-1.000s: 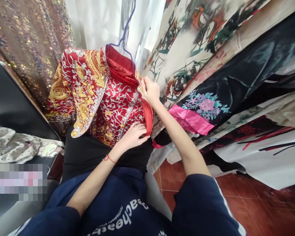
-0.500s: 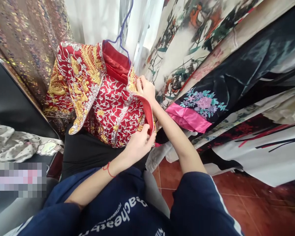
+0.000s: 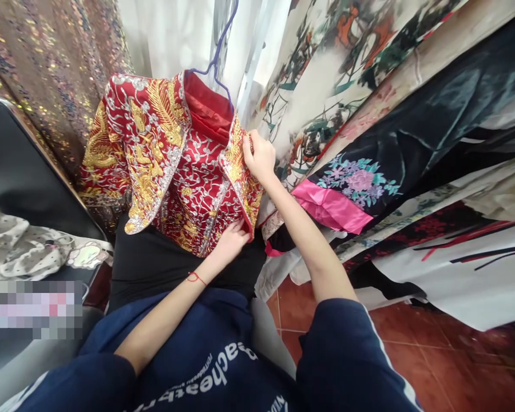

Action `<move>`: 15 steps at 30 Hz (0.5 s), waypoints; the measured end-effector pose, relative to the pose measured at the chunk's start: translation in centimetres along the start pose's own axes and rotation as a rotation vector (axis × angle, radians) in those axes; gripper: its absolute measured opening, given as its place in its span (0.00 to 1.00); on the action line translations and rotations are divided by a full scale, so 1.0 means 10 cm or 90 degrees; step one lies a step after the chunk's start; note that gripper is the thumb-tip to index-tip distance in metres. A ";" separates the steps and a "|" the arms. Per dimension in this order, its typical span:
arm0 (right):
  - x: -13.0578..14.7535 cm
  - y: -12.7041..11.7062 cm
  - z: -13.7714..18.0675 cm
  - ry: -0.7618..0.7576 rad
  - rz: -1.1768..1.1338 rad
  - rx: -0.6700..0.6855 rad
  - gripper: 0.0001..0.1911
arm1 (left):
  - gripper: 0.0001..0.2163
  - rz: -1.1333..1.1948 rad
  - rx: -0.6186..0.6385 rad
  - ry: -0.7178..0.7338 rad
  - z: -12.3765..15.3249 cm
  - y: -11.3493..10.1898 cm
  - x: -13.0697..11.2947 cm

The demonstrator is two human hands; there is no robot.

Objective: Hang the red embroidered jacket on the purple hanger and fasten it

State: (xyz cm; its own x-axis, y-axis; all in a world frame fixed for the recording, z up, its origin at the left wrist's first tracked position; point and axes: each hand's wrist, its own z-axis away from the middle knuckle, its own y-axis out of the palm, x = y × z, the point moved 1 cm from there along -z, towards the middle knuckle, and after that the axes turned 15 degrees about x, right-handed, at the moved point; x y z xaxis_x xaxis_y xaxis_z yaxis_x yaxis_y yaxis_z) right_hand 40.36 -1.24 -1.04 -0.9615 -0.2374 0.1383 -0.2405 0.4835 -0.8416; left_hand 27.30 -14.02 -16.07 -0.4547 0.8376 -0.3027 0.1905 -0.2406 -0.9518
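Observation:
A red jacket (image 3: pixel 157 137) with gold and silver embroidery hangs from a purple wire hanger (image 3: pixel 218 54). Its two front panels stand apart, and a red layer (image 3: pixel 203 189) with silver scrolls shows between them. My right hand (image 3: pixel 261 155) grips the jacket's upper edge on the right, beside the collar, with the fingers curled over the cloth. Lower down, my left hand (image 3: pixel 230 245) is closed on the bottom corner of the right front panel. Its fingertips are partly hidden at the panel's edge.
Garments crowd the right side, among them a black one with a pink cuff (image 3: pixel 330 206) and a white printed one (image 3: pixel 313 86). Sequined cloth (image 3: pixel 64 74) hangs at the left. Below it stands a black chair (image 3: pixel 21 154) with dotted fabric (image 3: pixel 21 246) on it.
The right front panel has turned from showing its red lining to lying with the embroidery outward. My left hand has moved slightly left with its lower corner; my right hand stays near the collar.

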 end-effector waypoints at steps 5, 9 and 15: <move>0.03 0.03 0.03 0.023 -0.016 0.015 0.45 | 0.10 0.011 0.009 -0.037 0.34 -0.05 -0.70; 0.06 0.05 0.06 0.014 -0.035 0.003 0.44 | 0.11 0.033 -0.074 -0.083 0.64 -0.30 -0.95; -0.16 -0.05 -0.04 -0.033 -0.106 0.052 0.43 | 0.17 0.156 -0.131 -0.153 0.85 -0.77 -0.31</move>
State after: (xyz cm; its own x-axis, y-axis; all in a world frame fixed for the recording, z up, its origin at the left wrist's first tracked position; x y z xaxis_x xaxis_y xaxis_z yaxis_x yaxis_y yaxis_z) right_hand 41.98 -0.78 -0.64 -0.9007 -0.3522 0.2545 -0.3823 0.3638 -0.8494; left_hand 19.83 -18.88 -8.19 -0.5598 0.6232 -0.5460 0.4779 -0.2955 -0.8272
